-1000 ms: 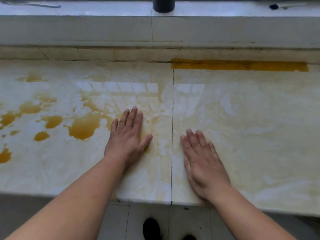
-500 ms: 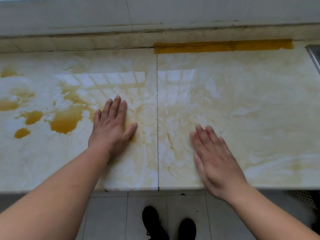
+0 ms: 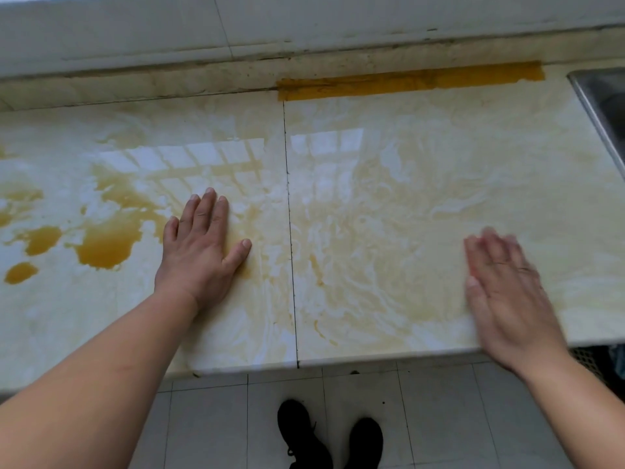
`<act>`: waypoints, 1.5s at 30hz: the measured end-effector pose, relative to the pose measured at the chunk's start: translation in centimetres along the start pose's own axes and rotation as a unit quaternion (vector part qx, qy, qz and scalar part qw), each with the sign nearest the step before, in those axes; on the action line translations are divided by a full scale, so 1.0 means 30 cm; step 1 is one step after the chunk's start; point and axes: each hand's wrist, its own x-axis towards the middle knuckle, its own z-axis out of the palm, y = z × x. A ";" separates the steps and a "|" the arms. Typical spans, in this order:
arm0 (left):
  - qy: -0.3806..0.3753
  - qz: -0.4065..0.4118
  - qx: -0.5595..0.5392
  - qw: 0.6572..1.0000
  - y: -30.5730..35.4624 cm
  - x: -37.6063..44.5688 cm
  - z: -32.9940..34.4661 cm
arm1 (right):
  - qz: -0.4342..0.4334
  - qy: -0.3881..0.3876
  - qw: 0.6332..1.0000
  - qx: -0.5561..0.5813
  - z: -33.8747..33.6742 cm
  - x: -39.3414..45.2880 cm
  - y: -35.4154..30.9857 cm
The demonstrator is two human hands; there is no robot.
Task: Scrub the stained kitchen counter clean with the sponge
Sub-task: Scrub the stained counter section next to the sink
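Note:
The pale marble counter (image 3: 389, 184) is smeared with yellowish streaks. Thick orange-brown puddles (image 3: 105, 243) lie on its left part, just left of my left hand (image 3: 199, 252), which rests flat, palm down, fingers together. My right hand (image 3: 504, 292) is flat and blurred with motion over the counter's front right part, holding nothing. An orange stain strip (image 3: 409, 81) runs along the back edge. No sponge is in view.
A steel sink rim (image 3: 598, 106) shows at the far right. A dark seam (image 3: 291, 231) splits the counter into two slabs. A tiled ledge (image 3: 304, 28) rises behind. Below the front edge are floor tiles and my black shoes (image 3: 304, 434).
My right hand has slid to the right along the front of the counter. My left hand stays planted. The view has tilted down and right, bringing the sink rim into view.

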 end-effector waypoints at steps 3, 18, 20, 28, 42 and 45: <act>0.001 -0.001 -0.004 1.000 0.001 0.002 -0.002 | 0.092 0.020 0.995 0.022 0.006 -0.036 0.034; 0.003 -0.004 0.000 1.000 0.003 0.002 0.000 | -0.158 -0.040 0.986 0.039 0.215 -0.130 -0.733; 0.004 -0.003 0.000 1.000 0.002 0.003 0.001 | -0.159 -0.046 0.985 0.041 0.187 -0.025 -0.747; -0.007 -0.004 -0.006 1.000 0.004 0.002 -0.008 | -0.197 -0.067 0.978 0.031 0.109 0.007 -0.616; -0.039 -0.003 0.004 0.999 0.013 -0.004 -0.025 | 0.107 0.030 0.991 0.070 0.088 -0.028 -0.289; -0.060 0.004 -0.004 0.998 0.013 -0.001 -0.035 | 0.051 -0.007 0.995 0.087 0.118 -0.074 -0.487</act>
